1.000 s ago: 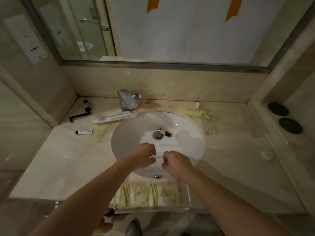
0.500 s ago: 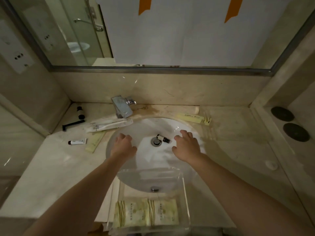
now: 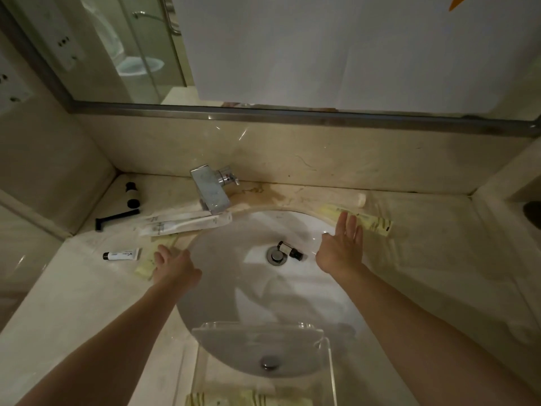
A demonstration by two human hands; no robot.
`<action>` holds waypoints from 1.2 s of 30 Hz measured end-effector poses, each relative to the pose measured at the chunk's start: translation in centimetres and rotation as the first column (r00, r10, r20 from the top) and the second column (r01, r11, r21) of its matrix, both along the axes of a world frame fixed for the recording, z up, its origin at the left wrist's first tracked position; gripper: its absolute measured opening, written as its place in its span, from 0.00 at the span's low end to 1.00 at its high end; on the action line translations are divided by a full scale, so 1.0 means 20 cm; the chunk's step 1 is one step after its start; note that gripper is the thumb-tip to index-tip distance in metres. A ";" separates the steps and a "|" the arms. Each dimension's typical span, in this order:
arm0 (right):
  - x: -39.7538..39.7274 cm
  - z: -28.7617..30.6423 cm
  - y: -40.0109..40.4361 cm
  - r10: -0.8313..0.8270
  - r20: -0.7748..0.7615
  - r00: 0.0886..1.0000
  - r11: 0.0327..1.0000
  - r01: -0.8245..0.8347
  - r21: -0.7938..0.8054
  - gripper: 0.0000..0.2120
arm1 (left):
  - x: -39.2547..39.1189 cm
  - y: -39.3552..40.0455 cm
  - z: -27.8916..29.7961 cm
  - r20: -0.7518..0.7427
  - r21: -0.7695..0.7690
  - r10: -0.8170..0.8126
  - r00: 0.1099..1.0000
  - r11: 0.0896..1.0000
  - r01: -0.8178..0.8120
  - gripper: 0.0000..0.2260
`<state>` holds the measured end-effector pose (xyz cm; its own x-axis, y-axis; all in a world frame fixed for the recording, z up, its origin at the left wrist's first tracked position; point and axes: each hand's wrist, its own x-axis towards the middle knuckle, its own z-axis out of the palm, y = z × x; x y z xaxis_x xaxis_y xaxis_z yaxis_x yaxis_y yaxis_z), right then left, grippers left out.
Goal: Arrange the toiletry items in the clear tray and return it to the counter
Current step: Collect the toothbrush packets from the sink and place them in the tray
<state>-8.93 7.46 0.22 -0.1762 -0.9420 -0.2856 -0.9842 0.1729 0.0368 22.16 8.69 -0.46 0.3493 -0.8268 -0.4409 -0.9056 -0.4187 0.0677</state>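
The clear tray point(image 3: 329, 373) sits on the sink's near rim, with pale yellow sachets point(image 3: 248, 399) in it at the bottom edge. My left hand point(image 3: 172, 266) reaches over the left rim, fingers on a yellow packet point(image 3: 146, 266). My right hand point(image 3: 342, 247) is spread flat, fingertips at a long yellow packet point(image 3: 371, 222) on the right rim. A small dark-capped bottle point(image 3: 289, 249) lies in the basin by the drain. On the left counter lie white wrapped packets point(image 3: 181, 224), a small white tube point(image 3: 121, 255), a black razor point(image 3: 115, 218) and a dark bottle point(image 3: 132, 195).
The chrome faucet point(image 3: 210, 191) stands behind the white basin point(image 3: 234, 288). A small pale bar point(image 3: 358, 199) rests by the back wall. A mirror with white paper over it runs above the beige counter point(image 3: 439, 259). A dark round object point(image 3: 532, 210) sits on the right ledge.
Both hands have left the tray and spread outward, the left to the yellow packet on the left rim, the right to the long packet on the right. The view has tilted closer to the sink.
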 end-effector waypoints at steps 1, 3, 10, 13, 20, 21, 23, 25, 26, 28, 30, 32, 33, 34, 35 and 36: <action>-0.01 -0.01 -0.02 -0.012 -0.026 1.000 1.000 0.012 -0.023 0.19 | 0.01 -0.01 -0.01 0.014 0.006 0.004 1.000 1.000 -0.004 0.25; -0.03 -0.03 -0.06 -0.038 -0.072 0.997 0.999 0.035 -0.038 0.20 | 0.02 -0.01 -0.03 0.067 -0.029 -0.010 0.998 1.000 0.012 0.22; -0.06 -0.05 -0.07 -0.029 -0.160 0.987 0.997 0.017 -0.074 0.28 | 0.05 0.00 -0.05 0.182 -0.158 -0.081 0.980 0.981 0.110 0.17; -0.05 -0.07 -0.05 -0.009 -0.158 0.987 0.994 -0.009 -0.113 0.26 | 0.06 0.00 -0.03 0.184 -0.184 -0.123 0.975 0.970 0.157 0.16; 0.06 -0.03 0.07 -0.014 0.162 0.987 0.958 0.060 -0.282 0.20 | 0.07 -0.01 -0.01 0.140 -0.218 -0.077 0.987 0.970 0.107 0.19; 0.08 -0.03 0.08 -0.011 0.209 0.978 0.955 0.072 -0.286 0.22 | 0.06 0.00 -0.01 0.136 -0.223 -0.079 0.987 0.969 0.108 0.20; 0.14 -0.03 0.12 -0.003 0.296 0.955 0.945 0.099 -0.311 0.27 | 0.05 0.01 -0.01 0.117 -0.231 -0.064 0.991 0.969 0.089 0.21; 0.22 -0.05 0.15 -0.018 0.393 0.919 0.941 0.149 -0.303 0.32 | 0.05 0.02 -0.01 0.097 -0.235 -0.027 0.995 0.971 0.049 0.21; 0.25 -0.05 0.16 -0.027 0.426 0.904 0.945 0.162 -0.284 0.32 | 0.06 0.02 0.00 0.086 -0.236 -0.010 0.996 0.971 0.030 0.21; 0.31 -0.05 0.18 -0.026 0.465 0.885 0.951 0.165 -0.262 0.25 | 0.08 0.04 0.00 0.068 -0.228 0.002 0.998 0.974 0.014 0.20; 0.36 -0.04 0.20 0.003 0.485 0.875 0.955 0.141 -0.259 0.15 | 0.09 0.07 0.01 0.075 -0.202 0.003 0.997 0.979 0.012 0.20; 0.40 -0.03 0.23 0.028 0.530 0.847 0.955 0.134 -0.266 0.11 | 0.11 0.11 0.01 0.084 -0.191 0.007 0.996 0.982 0.009 0.18; 0.42 -0.03 0.23 0.038 0.548 0.836 0.954 0.132 -0.267 0.10 | 0.11 0.13 0.00 0.093 -0.189 0.008 0.996 0.982 0.010 0.17; 0.44 -0.03 0.24 0.046 0.556 0.830 0.956 0.126 -0.267 0.09 | 0.12 0.14 -0.01 0.097 -0.184 0.009 0.995 0.983 0.009 0.16; 0.45 -0.02 0.24 0.047 0.561 0.827 0.959 0.120 -0.258 0.09 | 0.12 0.15 -0.01 0.093 -0.177 0.007 0.996 0.984 0.009 0.16; 0.46 -0.02 0.25 0.047 0.564 0.824 0.962 0.114 -0.248 0.08 | 0.13 0.16 -0.02 0.085 -0.170 0.002 0.996 0.985 0.013 0.16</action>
<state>0.35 12.45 -0.09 -0.0945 -0.9914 -0.0907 -0.8119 0.1295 -0.5693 24.69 11.85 -0.81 0.3745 -0.8892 -0.2629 -0.9134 -0.4026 0.0605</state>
